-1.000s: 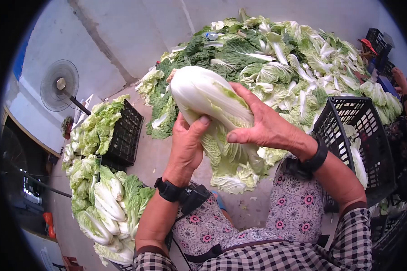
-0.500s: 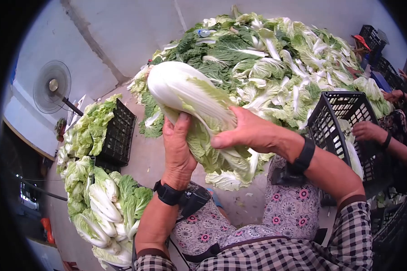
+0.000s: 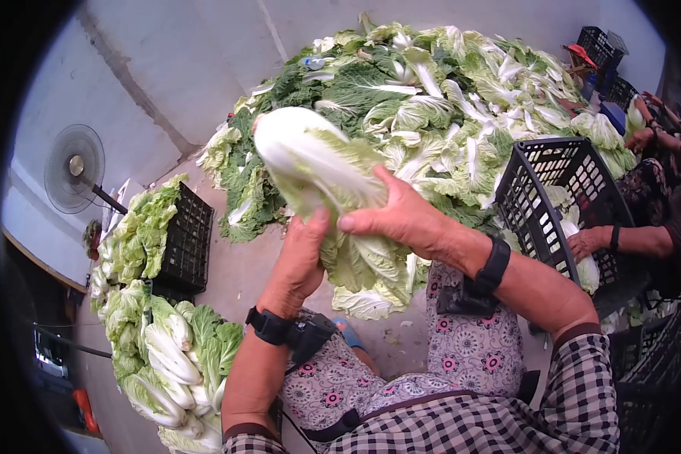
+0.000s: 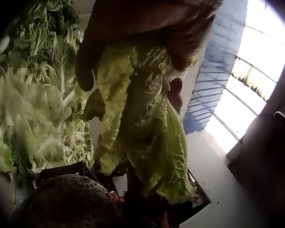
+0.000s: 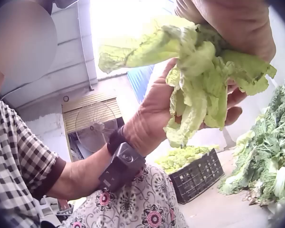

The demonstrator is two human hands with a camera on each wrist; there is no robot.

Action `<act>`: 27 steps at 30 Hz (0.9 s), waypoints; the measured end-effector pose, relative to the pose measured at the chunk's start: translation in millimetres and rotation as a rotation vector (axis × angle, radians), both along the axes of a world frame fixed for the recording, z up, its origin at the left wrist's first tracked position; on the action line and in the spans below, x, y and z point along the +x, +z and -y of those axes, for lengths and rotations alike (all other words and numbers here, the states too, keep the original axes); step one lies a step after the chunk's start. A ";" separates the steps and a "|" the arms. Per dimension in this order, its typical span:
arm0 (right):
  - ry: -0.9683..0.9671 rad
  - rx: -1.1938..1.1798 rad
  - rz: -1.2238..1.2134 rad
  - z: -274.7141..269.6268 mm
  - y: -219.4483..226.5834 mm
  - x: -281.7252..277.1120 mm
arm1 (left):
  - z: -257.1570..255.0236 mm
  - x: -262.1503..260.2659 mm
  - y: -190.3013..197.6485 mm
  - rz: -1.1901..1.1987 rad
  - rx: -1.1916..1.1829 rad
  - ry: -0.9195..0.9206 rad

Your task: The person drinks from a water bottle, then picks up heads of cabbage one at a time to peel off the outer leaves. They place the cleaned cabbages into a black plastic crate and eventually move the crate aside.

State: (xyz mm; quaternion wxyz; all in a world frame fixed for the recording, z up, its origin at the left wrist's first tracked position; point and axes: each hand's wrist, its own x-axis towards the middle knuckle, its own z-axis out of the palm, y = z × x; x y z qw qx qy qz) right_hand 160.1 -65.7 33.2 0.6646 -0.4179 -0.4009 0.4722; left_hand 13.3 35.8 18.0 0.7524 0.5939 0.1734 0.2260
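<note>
A napa cabbage (image 3: 303, 151) is held up over the lap, its white root end pointing up and left in the head view. My left hand (image 3: 299, 261) grips it from below, thumb across the near side. On the right side, my right hand (image 3: 412, 219) grips the leafy part, its thumb close to the left thumb. Loose leafy ends (image 4: 152, 128) hang down in the left wrist view. In the right wrist view, crinkled green leaves (image 5: 199, 80) droop between both hands, hiding some of the fingers.
A big heap of cabbage leaves (image 3: 431, 113) lies ahead. At left stand a crate of greens (image 3: 185, 242), trimmed cabbages (image 3: 166, 356) and a fan (image 3: 76, 165). On the right, another person's hand (image 3: 589, 242) reaches into a black crate (image 3: 518, 189) holding cabbage.
My two thumbs have come closer together on the cabbage, which stays in both hands. The other person's hand has moved into the right crate. The head view has swung slightly right.
</note>
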 end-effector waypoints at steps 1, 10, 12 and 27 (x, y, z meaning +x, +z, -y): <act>0.029 0.000 0.061 2.0 1.5 0.5 | 2.4 -2.3 0.1 0.028 -0.042 0.001; -0.085 0.109 0.095 4.9 3.6 -4.0 | 1.3 -4.7 4.2 0.014 0.097 -0.061; -0.145 0.122 -0.005 8.0 6.9 -2.1 | 2.4 -3.0 1.4 0.055 0.078 -0.078; -0.807 0.064 0.268 197.4 -20.4 188.3 | -1.2 -9.5 4.8 -0.112 0.114 -0.105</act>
